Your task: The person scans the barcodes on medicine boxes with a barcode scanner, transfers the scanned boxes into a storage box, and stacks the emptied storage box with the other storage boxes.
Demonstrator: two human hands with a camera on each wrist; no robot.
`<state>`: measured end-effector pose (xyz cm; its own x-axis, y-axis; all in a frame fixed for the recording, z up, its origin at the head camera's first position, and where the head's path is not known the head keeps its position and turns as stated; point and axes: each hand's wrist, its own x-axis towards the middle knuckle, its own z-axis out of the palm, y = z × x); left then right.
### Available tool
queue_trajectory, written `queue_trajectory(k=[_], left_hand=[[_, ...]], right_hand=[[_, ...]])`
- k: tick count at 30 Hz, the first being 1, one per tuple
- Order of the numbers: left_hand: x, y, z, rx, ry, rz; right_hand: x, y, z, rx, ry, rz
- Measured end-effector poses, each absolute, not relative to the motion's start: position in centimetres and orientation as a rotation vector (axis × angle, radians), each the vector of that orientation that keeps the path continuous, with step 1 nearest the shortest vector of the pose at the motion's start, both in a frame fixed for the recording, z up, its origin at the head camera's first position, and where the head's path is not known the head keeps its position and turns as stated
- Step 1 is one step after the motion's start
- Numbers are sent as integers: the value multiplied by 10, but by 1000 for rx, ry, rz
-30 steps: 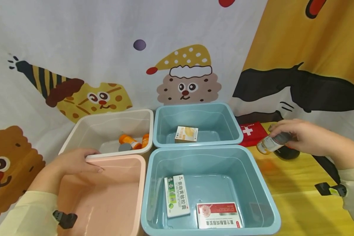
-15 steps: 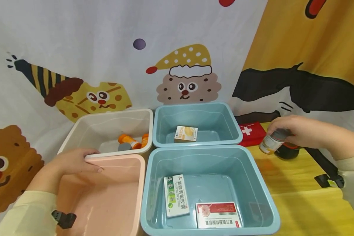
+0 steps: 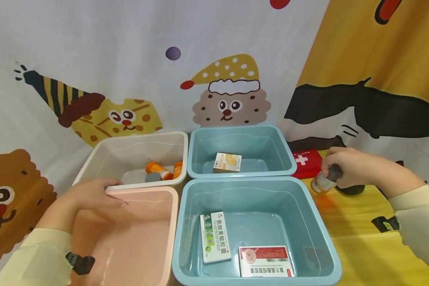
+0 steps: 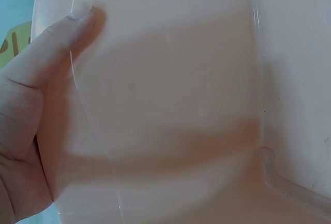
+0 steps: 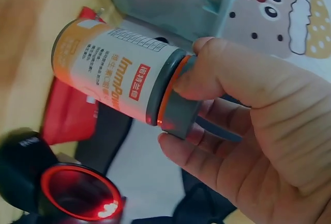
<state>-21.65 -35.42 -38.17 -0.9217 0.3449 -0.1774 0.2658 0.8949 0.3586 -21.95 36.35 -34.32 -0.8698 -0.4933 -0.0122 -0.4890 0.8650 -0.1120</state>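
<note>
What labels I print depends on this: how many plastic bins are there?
4: the beige bin back left, the pink bin front left, the far blue bin back right, and the near blue bin front right.

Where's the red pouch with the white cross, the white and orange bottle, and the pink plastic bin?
Red pouch with the white cross point(image 3: 309, 164), head view: red front.
White and orange bottle point(image 5: 120, 74), right wrist view: printed label.
Pink plastic bin point(image 3: 146, 206), head view: inner back wall.

Pink bin point(image 3: 128, 242) cut off by head view's bottom edge, left hand point(image 4: 20, 115) cut off at left wrist view's left edge, bottle cap point(image 5: 180, 111) part-covered by right hand point(image 5: 253, 110), fine print point(image 5: 95, 66) on bottle point(image 5: 111, 71) unreadable
</note>
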Motion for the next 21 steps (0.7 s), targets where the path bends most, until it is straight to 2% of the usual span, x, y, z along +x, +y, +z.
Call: queue_trajectory(k=[11,21], left_hand=[[-217,-353,-382,467,2816,500],[-218,-353,-381,495,2829,469]], right_hand=[[-224,369,-386,-745,2810,-371],[-220,367,-408,-726,2854,-403]])
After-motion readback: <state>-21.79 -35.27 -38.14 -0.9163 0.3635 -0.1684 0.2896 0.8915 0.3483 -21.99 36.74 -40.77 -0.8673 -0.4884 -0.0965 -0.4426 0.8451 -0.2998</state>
